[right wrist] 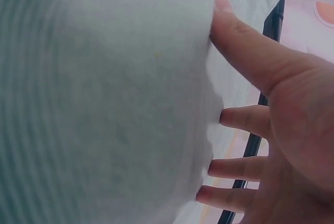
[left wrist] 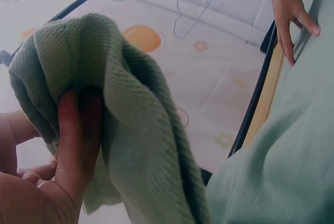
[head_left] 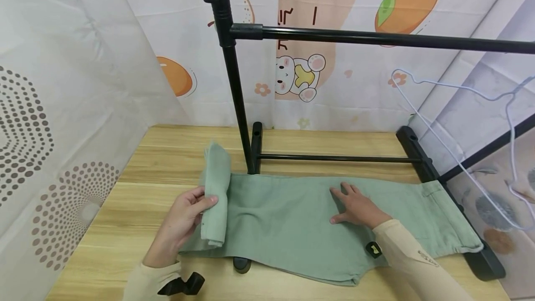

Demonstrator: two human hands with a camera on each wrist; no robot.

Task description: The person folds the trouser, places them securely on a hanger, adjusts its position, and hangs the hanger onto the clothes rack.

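Note:
Pale green trousers (head_left: pixel 288 226) lie lengthwise across the table, with the waistband at the right. Their left end is folded up into a narrow raised flap (head_left: pixel 216 194). My left hand (head_left: pixel 184 217) pinches this flap, thumb on the near face. In the left wrist view the fingers go in behind the folded cloth (left wrist: pixel 141 109), so their tips are partly hidden. My right hand (head_left: pixel 357 208) rests on the middle of the trousers with its fingers spread. The right wrist view shows its thumb and fingertips touching the fabric (right wrist: pixel 115 98).
A black garment rack (head_left: pixel 236 87) stands on the wooden table (head_left: pixel 167 152), its lower bar (head_left: pixel 334 158) behind the trousers. One rack foot (head_left: pixel 241 265) pokes out under the cloth. At the right hangs a pale lilac wire hanger (head_left: pixel 443 138). Printed curtains (head_left: pixel 342 82) enclose the back and sides.

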